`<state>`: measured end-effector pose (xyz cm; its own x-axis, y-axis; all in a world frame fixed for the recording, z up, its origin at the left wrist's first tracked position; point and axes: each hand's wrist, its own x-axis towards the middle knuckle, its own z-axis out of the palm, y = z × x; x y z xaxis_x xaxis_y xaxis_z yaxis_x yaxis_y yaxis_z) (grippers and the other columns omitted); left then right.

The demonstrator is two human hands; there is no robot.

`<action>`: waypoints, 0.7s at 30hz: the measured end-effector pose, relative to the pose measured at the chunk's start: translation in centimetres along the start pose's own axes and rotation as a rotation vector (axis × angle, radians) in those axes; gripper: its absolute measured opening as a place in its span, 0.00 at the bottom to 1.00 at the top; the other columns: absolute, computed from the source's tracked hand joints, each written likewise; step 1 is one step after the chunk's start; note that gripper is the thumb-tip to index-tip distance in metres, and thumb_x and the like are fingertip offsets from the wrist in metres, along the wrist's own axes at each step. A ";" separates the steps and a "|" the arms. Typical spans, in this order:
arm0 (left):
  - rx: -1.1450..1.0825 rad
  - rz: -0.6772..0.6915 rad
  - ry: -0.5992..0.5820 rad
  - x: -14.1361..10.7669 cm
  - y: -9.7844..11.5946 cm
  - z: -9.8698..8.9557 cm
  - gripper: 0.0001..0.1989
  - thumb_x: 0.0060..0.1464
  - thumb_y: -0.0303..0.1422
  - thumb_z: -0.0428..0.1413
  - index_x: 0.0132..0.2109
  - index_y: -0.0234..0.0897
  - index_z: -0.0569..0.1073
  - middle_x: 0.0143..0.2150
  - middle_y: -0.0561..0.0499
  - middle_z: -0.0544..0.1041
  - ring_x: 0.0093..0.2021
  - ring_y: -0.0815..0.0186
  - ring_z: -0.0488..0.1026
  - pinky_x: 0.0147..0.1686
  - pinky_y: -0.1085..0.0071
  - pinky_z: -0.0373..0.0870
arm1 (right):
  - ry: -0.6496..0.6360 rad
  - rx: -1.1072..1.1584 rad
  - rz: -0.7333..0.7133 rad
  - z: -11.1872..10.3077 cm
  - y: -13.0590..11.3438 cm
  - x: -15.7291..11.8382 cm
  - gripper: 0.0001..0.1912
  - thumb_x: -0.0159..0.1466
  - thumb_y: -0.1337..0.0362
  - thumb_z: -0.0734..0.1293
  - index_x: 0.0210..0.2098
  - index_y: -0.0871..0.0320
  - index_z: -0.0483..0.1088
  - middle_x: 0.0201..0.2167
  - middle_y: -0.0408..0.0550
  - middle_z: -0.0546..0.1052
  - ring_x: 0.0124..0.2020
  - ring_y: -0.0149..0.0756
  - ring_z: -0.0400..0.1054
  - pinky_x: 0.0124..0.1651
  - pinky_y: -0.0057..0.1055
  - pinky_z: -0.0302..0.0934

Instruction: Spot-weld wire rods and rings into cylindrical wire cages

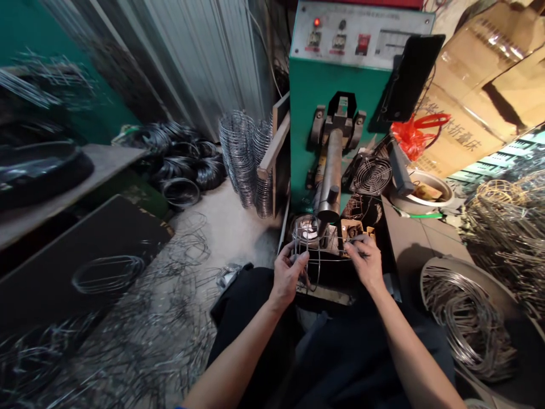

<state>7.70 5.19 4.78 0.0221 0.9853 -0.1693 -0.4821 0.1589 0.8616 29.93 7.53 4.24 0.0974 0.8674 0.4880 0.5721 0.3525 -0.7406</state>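
Note:
In front of my knees, my left hand (286, 276) pinches a wire frame (319, 266) made of thin bent rods with a rounded end. My right hand (365, 262) has its thumb and fingers pressed together at the far end of straight wires that run across from the frame. Just above both hands juts the thick metal arm (332, 170) of a green machine (309, 82). Below the wires lies a dark open tray with small parts in it. Fine details of the wire joints are too small to make out.
Stacked wire rings (238, 153) stand left of the machine. Loose wire litters the floor (225, 213). To my right, a round basin (434, 267) holds bent wires. A phone-like black slab (412, 76) is fixed at the machine's front, near cardboard boxes (460, 108).

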 end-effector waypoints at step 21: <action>-0.022 0.028 0.026 2.8 0.5 0.6 0.36 0.48 0.46 0.69 0.58 0.34 0.66 0.20 0.64 0.68 0.11 0.73 0.62 0.11 0.75 0.65 | -0.040 0.082 -0.018 1.1 1.3 3.7 0.25 0.65 0.48 0.70 0.18 0.55 0.64 0.30 0.48 0.70 0.35 0.41 0.64 0.42 0.40 0.58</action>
<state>8.08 8.04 5.01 -0.0145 0.9873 -0.1581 -0.5015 0.1296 0.8554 30.13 11.55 4.58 0.0546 0.8735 0.4837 0.5044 0.3940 -0.7684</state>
